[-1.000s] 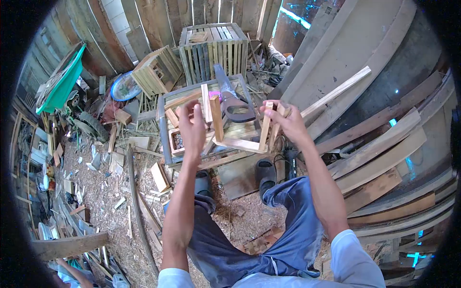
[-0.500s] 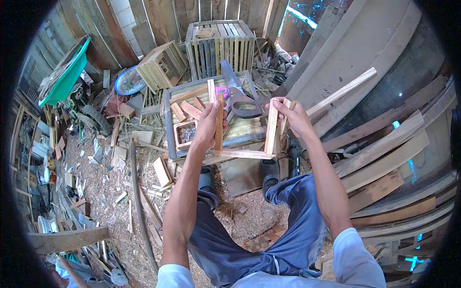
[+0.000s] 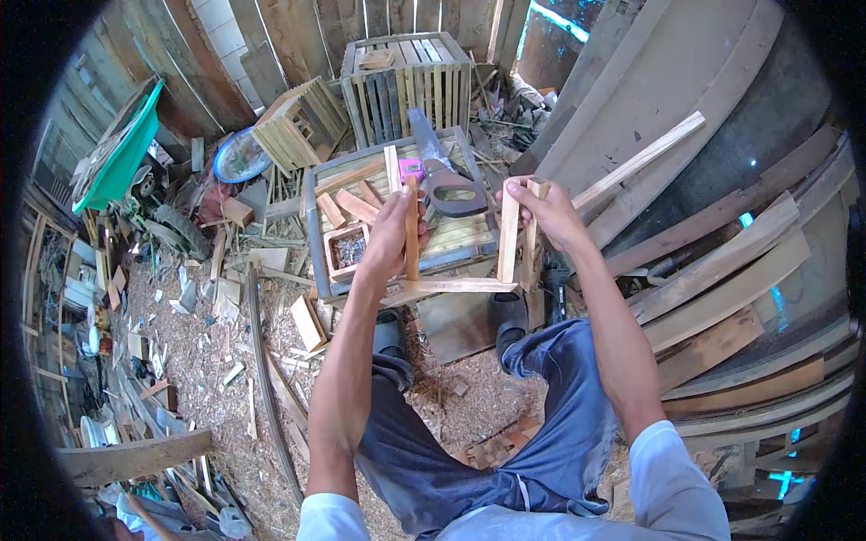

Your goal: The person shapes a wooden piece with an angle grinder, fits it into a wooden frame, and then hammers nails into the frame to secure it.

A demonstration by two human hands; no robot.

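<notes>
Left hand (image 3: 390, 233) now apparently around frame (image 3: 456, 285)

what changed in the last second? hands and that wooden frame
The left hand, open and off the wooden frame a second ago, moved right and gripped its left upright; it holds there now. The right hand kept its grip on the right upright and the long slat. The saw and work table stayed put.
</notes>
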